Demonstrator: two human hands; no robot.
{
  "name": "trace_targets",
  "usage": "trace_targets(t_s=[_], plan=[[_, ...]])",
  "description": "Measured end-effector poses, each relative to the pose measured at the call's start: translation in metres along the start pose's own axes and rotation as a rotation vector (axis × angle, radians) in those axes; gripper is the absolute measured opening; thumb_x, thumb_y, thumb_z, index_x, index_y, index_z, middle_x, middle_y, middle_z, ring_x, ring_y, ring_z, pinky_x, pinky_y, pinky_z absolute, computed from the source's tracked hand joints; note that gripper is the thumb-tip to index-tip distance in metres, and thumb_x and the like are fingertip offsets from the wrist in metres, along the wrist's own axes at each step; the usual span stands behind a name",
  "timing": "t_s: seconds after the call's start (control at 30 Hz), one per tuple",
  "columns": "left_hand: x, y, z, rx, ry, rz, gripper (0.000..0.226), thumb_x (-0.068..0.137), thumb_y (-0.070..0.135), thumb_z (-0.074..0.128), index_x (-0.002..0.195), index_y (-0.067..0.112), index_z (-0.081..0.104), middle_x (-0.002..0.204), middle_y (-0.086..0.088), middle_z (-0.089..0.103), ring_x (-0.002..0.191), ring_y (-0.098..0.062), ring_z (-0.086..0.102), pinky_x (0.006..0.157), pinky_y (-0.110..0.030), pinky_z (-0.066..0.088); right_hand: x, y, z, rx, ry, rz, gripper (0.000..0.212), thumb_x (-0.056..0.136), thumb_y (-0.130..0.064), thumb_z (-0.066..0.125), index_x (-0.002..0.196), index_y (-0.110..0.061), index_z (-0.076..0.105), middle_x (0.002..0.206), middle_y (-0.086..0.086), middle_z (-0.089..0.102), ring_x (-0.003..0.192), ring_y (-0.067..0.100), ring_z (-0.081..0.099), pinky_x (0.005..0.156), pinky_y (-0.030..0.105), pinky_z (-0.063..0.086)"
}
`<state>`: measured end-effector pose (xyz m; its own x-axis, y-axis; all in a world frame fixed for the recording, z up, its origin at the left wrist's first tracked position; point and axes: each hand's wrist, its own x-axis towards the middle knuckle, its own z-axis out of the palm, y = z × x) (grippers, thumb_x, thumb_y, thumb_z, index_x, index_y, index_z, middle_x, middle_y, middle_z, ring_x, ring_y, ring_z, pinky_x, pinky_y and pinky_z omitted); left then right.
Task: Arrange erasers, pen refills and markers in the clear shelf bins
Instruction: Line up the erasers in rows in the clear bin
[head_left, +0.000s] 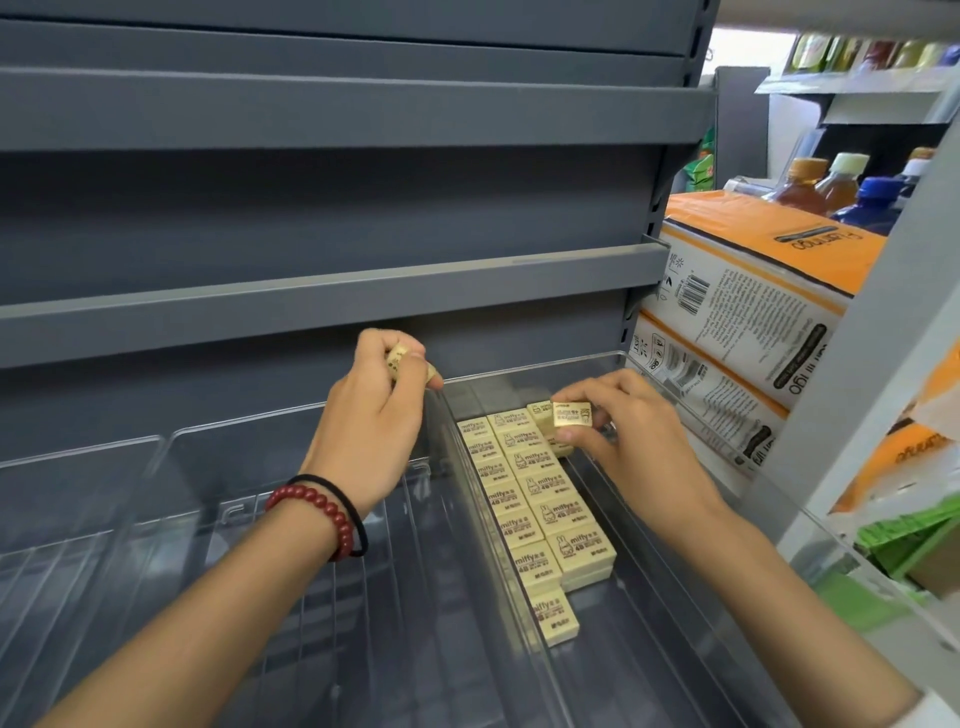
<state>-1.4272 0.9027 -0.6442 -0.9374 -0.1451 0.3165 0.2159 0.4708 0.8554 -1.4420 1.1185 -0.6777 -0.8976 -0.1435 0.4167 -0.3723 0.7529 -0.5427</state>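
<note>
**Erasers going into the right bin, one piece at a time**

A grey metal shelving unit (332, 291) fills most of the view. On its lowest shelf, clear bins stand side by side: the left bin (156, 519) and, touching it, the right bin (675, 649), where the work is going on. Past the right bin's outer wall are stacked orange-and-white cartons (753, 312), with drink bottles (831, 182) behind them.

Inside the right bin, cream erasers (535, 499) lie flat with their printed faces up. They form two tidy columns against the left wall, running from the back toward the front. Part of the near end looks doubled into a second layer.

The left hand (374, 415) hovers over the wall between the two bins. Its grip is curled round spare erasers (397, 358), and how many cannot be told. The right hand (639, 441) reaches to the back of the right bin. Its grip pinches a single eraser (571, 414) between thumb and fingertips, tilted with its label toward the camera. It sits just above a couple of pieces lying askew at the far end of the columns.

The step in hand appears to be the eraser stage, as no refills or markers are in view. The next move likely calls for turning the pinched eraser flat with its label up. It then needs to be squared against its neighbours before the left hand passes another across.
</note>
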Motion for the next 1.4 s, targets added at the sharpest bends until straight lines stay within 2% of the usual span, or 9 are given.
trace_targets(t_s=[0.17,0.33,0.53,0.63,0.73,0.87,1.03,1.23,1.4], plan=[[-0.003,-0.003,0.000,0.027,-0.068,0.049,0.018,0.095,0.041,0.047,0.108,0.028,0.047,0.093,0.017,0.070,0.040,-0.002,0.039,0.048,-0.025,0.038,0.000,0.009,0.003,-0.035,-0.046,0.099,0.031,0.090,-0.008,0.064,0.117,-0.022,0.066,0.105,-0.004,0.048,0.082,-0.004,0.043,0.079,0.004,0.040],[-0.006,0.004,-0.001,0.011,-0.072,0.068,0.023,0.089,0.046,0.054,0.101,0.026,0.053,0.090,0.014,0.073,0.038,-0.002,0.041,0.041,-0.023,0.041,0.000,0.002,0.005,0.092,-0.091,-0.037,0.040,0.089,-0.002,0.063,0.120,-0.027,0.063,0.102,-0.015,0.054,0.091,-0.003,0.054,0.078,0.003,0.039],[-0.007,0.006,-0.003,0.008,-0.053,0.062,0.025,0.088,0.046,0.055,0.100,0.025,0.052,0.090,0.013,0.073,0.039,-0.003,0.044,0.038,-0.020,0.043,-0.004,0.000,0.012,0.111,-0.240,-0.063,0.045,0.080,-0.050,0.068,0.123,-0.038,0.059,0.083,-0.014,0.058,0.077,-0.009,0.051,0.073,0.015,0.038],[-0.008,0.007,-0.003,0.003,-0.042,0.045,0.027,0.087,0.048,0.056,0.098,0.024,0.050,0.086,0.017,0.073,0.040,-0.002,0.046,0.038,-0.019,0.044,-0.002,0.003,0.013,0.078,-0.169,-0.136,0.034,0.093,-0.030,0.058,0.125,-0.040,0.058,0.096,-0.012,0.053,0.088,0.000,0.051,0.079,0.027,0.044],[-0.007,0.005,-0.003,-0.008,-0.052,0.022,0.025,0.086,0.045,0.059,0.094,0.024,0.051,0.085,0.018,0.073,0.049,0.000,0.053,0.039,-0.018,0.045,-0.001,0.007,0.015,-0.010,-0.185,-0.205,0.055,0.091,-0.001,0.055,0.122,-0.047,0.057,0.109,-0.007,0.044,0.098,0.012,0.046,0.084,0.035,0.046],[-0.005,0.000,-0.004,-0.044,-0.082,0.016,0.016,0.086,0.037,0.065,0.093,0.025,0.057,0.091,0.017,0.072,0.073,-0.009,0.065,0.041,-0.022,0.049,-0.002,0.004,0.016,-0.107,-0.243,-0.202,0.045,0.092,-0.010,0.060,0.115,-0.048,0.061,0.100,-0.025,0.032,0.094,-0.001,0.038,0.088,0.025,0.040],[-0.003,-0.007,-0.003,0.027,-0.139,0.065,0.003,0.087,0.032,0.065,0.090,0.033,0.063,0.102,0.005,0.059,0.039,-0.005,0.039,0.040,-0.022,0.049,-0.001,0.005,0.014,-0.125,-0.242,-0.117,0.020,0.094,-0.029,0.058,0.111,-0.037,0.057,0.101,-0.018,0.038,0.103,0.007,0.042,0.090,0.034,0.044],[-0.003,-0.006,-0.003,-0.004,-0.085,0.053,0.008,0.083,0.040,0.067,0.089,0.036,0.064,0.088,0.010,0.062,0.040,-0.003,0.042,0.039,-0.023,0.045,0.000,0.012,0.010,-0.182,-0.046,0.147,0.021,0.096,-0.010,0.051,0.113,-0.022,0.052,0.104,-0.003,0.052,0.096,0.016,0.057,0.075,0.041,0.053],[-0.002,-0.007,-0.005,0.022,-0.050,0.020,0.015,0.083,0.046,0.064,0.092,0.037,0.070,0.089,0.017,0.068,0.045,0.004,0.047,0.065,-0.025,0.040,-0.001,0.015,0.014,-0.209,-0.097,0.225,0.022,0.097,-0.009,0.049,0.115,-0.022,0.053,0.105,-0.002,0.055,0.096,0.017,0.059,0.074,0.040,0.053]])
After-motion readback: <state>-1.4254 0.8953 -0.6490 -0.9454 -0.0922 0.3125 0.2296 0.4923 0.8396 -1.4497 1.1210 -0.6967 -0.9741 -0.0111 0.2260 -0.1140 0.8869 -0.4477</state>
